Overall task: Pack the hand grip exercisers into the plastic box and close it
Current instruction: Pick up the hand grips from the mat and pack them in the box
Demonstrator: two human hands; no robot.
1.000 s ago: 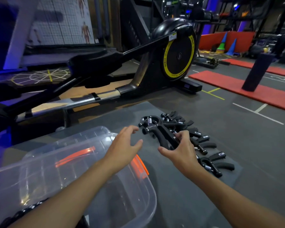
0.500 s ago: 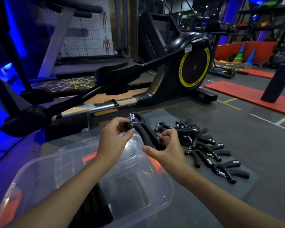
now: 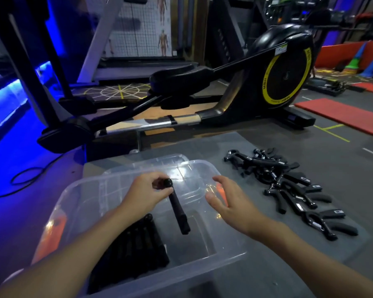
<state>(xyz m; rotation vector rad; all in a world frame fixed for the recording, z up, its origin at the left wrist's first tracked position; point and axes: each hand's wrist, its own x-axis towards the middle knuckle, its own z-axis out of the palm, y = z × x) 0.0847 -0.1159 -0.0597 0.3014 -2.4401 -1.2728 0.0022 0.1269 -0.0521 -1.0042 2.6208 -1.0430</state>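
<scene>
L grip [image 3: 148, 191] pinches exerciser [image 3: 178, 211] over box [image 3: 205, 168] — R hand [image 3: 223, 197] open.

left hand [image 3: 145, 193] holding exerciser [image 3: 178, 214] over box [image 3: 222, 252] (clear plastic), right hand [image 3: 228, 201] empty

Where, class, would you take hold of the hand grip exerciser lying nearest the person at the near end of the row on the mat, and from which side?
Grip the nearest exerciser at its spring end, where the two handles meet, coming from above. It lies flat on the mat with handles splayed rightward, so the narrow joined end probably suits the open right hand.
</scene>
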